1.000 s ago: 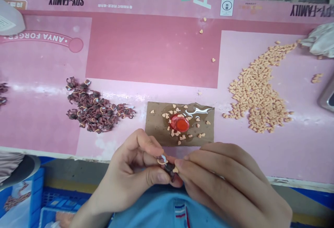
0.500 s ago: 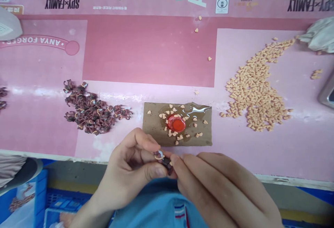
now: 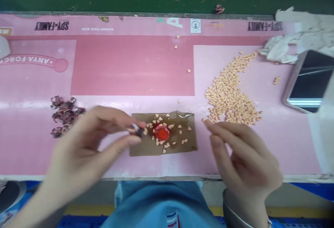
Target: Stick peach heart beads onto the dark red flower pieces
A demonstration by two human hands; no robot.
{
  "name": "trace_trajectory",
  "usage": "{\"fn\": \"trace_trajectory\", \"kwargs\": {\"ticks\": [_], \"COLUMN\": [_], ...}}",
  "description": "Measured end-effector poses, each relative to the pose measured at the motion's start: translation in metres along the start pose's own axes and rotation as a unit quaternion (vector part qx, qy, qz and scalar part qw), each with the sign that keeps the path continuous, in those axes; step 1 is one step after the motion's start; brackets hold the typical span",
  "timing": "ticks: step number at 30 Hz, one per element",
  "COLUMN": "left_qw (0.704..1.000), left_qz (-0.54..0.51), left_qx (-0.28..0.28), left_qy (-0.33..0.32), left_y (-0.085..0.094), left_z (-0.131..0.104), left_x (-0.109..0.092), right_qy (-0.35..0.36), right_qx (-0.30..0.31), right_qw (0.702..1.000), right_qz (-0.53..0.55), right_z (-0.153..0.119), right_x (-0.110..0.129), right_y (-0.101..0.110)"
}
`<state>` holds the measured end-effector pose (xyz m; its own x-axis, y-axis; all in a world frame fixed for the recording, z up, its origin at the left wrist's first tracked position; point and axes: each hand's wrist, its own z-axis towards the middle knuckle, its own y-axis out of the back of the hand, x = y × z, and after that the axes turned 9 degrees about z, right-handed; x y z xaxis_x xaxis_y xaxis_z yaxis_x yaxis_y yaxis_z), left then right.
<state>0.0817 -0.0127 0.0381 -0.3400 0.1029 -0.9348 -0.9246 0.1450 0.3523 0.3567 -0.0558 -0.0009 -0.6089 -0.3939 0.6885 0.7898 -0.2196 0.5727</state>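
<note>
My left hand [image 3: 86,144] pinches a small dark figure piece [image 3: 136,130] between thumb and forefinger, just left of the brown card [image 3: 141,144]. A red cap [image 3: 161,133] sits on that card among loose peach-coloured bits. My right hand [image 3: 240,151] hovers to the card's right with its fingers apart and nothing in them, just below the heap of peach pieces [image 3: 229,95]. A pile of dark maroon figure pieces [image 3: 64,111] lies behind my left hand. The picture is blurred by motion.
A pink printed sheet [image 3: 130,64] covers the table. A phone [image 3: 308,81] lies at the right edge, with crumpled grey cloth [image 3: 289,45] behind it. A few stray peach bits [image 3: 188,70] lie on the darker pink panel. Blue crates show below the table's front edge.
My hands have separated: the left carried the dark piece forward over the table toward the card, the right let go and moved right. The camera tilted up, so the phone came into view.
</note>
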Motion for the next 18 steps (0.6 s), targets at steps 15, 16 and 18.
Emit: {"fn": "trace_trajectory", "kwargs": {"ticks": [15, 16, 18], "left_qw": [0.875, 0.876, 0.892], "left_qz": [0.412, 0.411, 0.395], "left_qx": [-0.192, -0.191, -0.181], "left_qy": [0.169, 0.165, 0.122], "left_y": [0.031, 0.033, 0.038], "left_z": [0.306, 0.308, 0.304], "left_x": [0.071, 0.073, 0.076], "right_qy": [0.093, 0.099, 0.11], "right_qx": [0.045, 0.05, 0.062], "right_qw": [0.972, 0.97, 0.966], "right_qz": [-0.211, -0.217, -0.226], "right_z": [0.001, 0.003, 0.005], "right_x": [-0.044, -0.044, -0.043], "right_y": [0.007, 0.008, 0.01]}}
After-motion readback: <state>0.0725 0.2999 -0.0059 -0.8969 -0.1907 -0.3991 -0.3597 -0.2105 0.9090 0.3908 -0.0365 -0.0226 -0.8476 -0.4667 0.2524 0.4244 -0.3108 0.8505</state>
